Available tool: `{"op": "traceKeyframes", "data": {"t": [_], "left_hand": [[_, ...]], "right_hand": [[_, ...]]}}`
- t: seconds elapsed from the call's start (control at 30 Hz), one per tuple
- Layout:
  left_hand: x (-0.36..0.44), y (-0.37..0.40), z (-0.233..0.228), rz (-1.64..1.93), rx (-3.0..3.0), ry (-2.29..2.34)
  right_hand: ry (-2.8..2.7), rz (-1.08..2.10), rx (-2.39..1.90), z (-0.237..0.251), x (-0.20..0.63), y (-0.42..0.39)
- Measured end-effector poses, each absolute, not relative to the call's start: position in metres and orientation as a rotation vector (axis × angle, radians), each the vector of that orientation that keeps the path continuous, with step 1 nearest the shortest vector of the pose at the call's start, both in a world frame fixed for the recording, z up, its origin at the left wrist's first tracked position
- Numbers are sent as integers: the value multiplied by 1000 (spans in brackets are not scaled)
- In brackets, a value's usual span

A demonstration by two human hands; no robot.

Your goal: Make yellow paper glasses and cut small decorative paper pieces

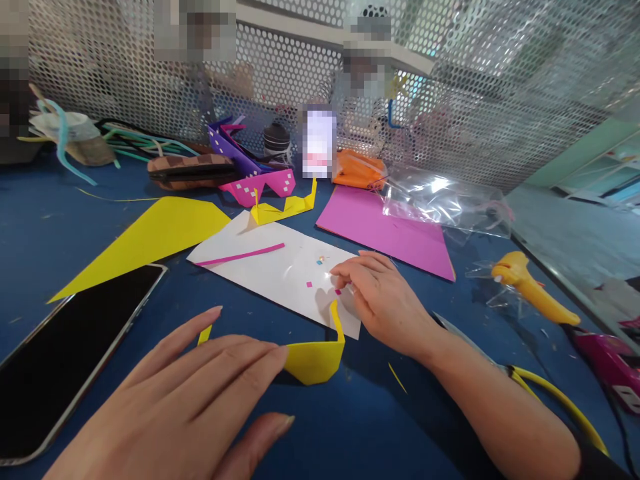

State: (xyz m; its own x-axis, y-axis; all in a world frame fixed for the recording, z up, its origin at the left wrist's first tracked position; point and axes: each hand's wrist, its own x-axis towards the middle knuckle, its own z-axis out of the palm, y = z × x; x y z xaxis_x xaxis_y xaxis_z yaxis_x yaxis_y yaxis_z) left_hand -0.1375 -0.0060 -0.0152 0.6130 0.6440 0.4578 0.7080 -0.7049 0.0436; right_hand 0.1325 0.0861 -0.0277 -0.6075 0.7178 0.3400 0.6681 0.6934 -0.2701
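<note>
You are at the decorating step: your left hand [200, 393] lies flat, fingers spread and gripping nothing, pinning the folded yellow paper piece [313, 357] to the blue tabletop [60, 220] at about 6 o'clock. At 3 o'clock from it, your right hand [385, 300] rests on the white sheet [270, 267], fingers curled together at the tiny pink squares [309, 285]; whether a square is pinched between the tips, I cannot tell. A pink strip [240, 255] lies at 10 o'clock on that sheet. I judge the next move calls for lifting one square cleanly and placing it precisely on the yellow piece, with the left hand holding it steady.
</note>
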Motion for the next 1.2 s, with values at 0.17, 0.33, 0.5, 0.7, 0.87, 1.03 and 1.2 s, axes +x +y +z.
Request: {"op": "traceKeyframes", "data": {"t": [0.17,0.33,0.5,0.7,0.87,1.03,1.2], "left_hand": [[-137,-4,-16,-678,-2700,-1132],[-136,-2,-17,-689,-2692,-1139],[-138,-4,-18,-700,-2686,-1129],[-137,-2,-17,-703,-2695,-1135],[-136,-4,-18,-735,-2692,-1193],[-134,-5,-17,-702,-2687,-1155],[-133,-4,-15,-681,-2677,-1151]], "right_hand": [[-2527,234,-1040,-28,130,85],[-2476,144,-1096,-28,130,84],[-2496,214,-1076,-28,133,83],[-2464,171,-1108,-29,133,83],[-2503,184,-1122,-31,132,83],[-2543,169,-1044,-32,125,81],[-2740,60,-896,-31,117,83]]}}
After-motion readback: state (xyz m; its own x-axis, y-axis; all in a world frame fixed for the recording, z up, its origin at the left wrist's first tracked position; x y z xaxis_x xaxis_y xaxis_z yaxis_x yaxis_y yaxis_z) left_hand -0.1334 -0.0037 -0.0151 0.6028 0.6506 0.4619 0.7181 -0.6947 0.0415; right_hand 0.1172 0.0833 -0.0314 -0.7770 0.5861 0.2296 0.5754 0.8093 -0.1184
